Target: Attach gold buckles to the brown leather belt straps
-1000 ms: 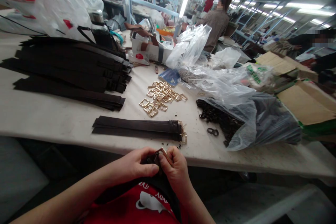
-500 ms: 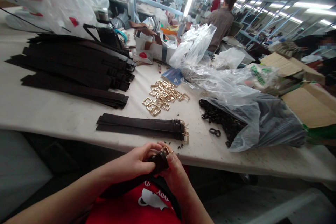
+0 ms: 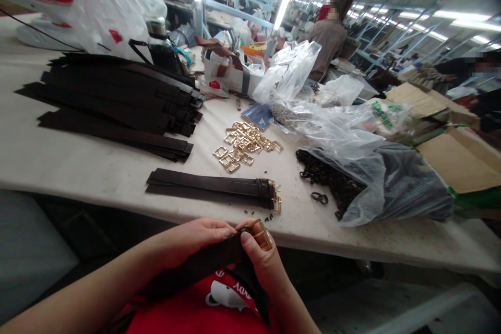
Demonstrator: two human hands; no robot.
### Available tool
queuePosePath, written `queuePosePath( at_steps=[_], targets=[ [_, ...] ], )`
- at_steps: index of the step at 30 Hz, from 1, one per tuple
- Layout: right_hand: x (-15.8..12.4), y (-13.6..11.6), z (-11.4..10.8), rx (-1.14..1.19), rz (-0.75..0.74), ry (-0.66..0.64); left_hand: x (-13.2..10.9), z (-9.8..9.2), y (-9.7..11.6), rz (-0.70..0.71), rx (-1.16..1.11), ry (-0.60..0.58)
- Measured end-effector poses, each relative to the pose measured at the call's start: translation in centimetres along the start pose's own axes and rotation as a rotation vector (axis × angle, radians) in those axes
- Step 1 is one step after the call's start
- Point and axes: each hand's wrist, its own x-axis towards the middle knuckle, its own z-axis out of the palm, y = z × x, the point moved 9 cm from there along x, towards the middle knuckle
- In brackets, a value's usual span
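A dark leather strap is held between my two hands over my lap, just off the table's front edge. My left hand is closed on the strap from behind, its fingers partly hidden. The thumb of my right hand presses on the strap's end, with the fingers curled behind it. A gold buckle lies against those fingers; how it joins the strap is hidden. Just beyond lies a small stack of straps with gold buckles at their right ends. Loose gold buckles are heaped farther back.
A big pile of dark straps covers the table's left. At right, a plastic bag spills black loops, with a loose loop beside it. A flask, bags and cardboard boxes stand behind. A person is in the background.
My right hand has shifted its grip, and its thumb now lies on the strap. The buckle has turned and moved right. My left hand has slid slightly left, showing more strap.
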Motion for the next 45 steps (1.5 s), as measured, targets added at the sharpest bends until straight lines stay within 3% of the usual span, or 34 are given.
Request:
queuePosePath(
  at_steps=[4, 8, 13, 18, 24, 31, 36, 40, 45],
  targets=[
    [0.1, 0.3, -0.2, -0.054, 0.004, 0.007, 1.1, 0.8, -0.4, -0.025, 0.032, -0.034],
    [0.3, 1.4, -1.2, 0.018, 0.073, 0.067, 1.4, 0.4, 0.1, 0.018, 0.122, 0.031],
    [0.8, 1.5, -2.2, -0.002, 0.106, 0.137, 1.2, -0.1, 0.3, 0.029, 0.146, 0.011],
    [1.0, 1.7, -2.3, -0.026, 0.115, 0.099, 1.2, 0.0, 0.3, -0.004, 0.091, 0.004],
    [0.5, 4.3, -1.7, 0.290, 0.280, 0.039, 1.1, 0.7, 0.0, -0.044, 0.047, -0.034],
    [-0.2, 3.5, -0.5, 0.403, 0.296, -0.078, 1.2, 0.4, -1.1, -0.033, -0.034, -0.073],
    [-0.4, 3.3, -1.4, 0.219, 0.256, 0.018, 1.8, 1.0, -0.6, 0.037, 0.086, -0.074],
    [-0.3, 3.1, -1.4, 0.111, 0.259, 0.014, 2.1, 0.8, -1.0, 0.011, 0.135, -0.040],
    [0.1, 1.3, -2.1, -0.284, 0.105, 0.004, 2.2, -0.3, -2.3, -0.047, 0.049, 0.043]
  ],
)
